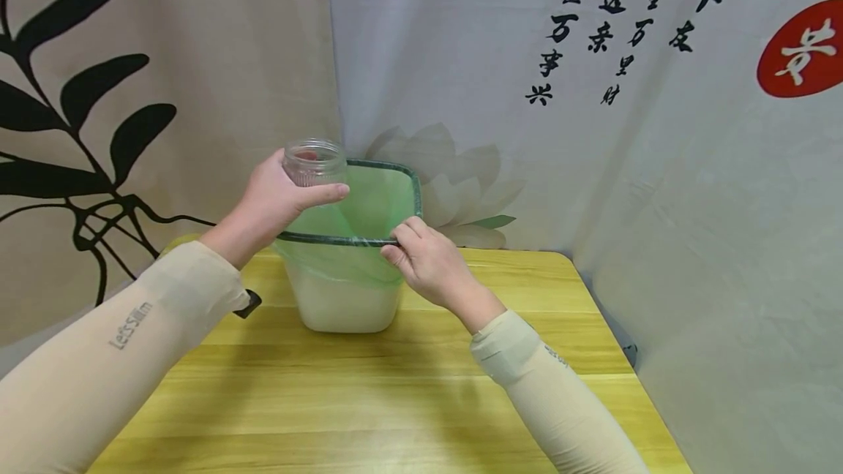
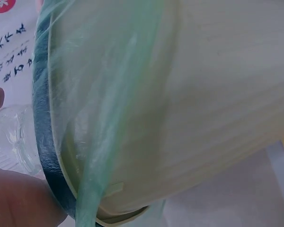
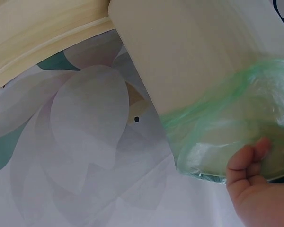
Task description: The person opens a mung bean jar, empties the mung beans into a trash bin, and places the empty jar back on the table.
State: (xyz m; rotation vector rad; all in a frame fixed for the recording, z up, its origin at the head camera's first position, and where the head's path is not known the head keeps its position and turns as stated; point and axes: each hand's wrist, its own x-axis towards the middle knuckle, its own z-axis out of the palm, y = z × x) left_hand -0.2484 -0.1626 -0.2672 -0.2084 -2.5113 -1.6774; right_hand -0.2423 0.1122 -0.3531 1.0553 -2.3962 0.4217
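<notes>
A clear ribbed jar (image 1: 315,159) without a lid is gripped by my left hand (image 1: 266,192), thumb across its front, over the left side of the bin's mouth. In the left wrist view the jar (image 2: 14,137) shows beyond the dark rim. The pale bin (image 1: 345,302) stands upright, lined with a thin green bag (image 1: 378,200) folded over its dark green rim (image 1: 329,240). At the rim's front right corner my right hand (image 1: 431,262) pinches the edge with the bag. In the right wrist view curled fingers (image 3: 241,165) overlap the bag's fold.
The bin stands on a yellow wood-grain table (image 1: 369,401) near its back edge. Behind hangs a pale curtain (image 1: 448,42) with printed writing, leaves and a lotus. A small black object (image 1: 248,304) shows at the left sleeve's cuff.
</notes>
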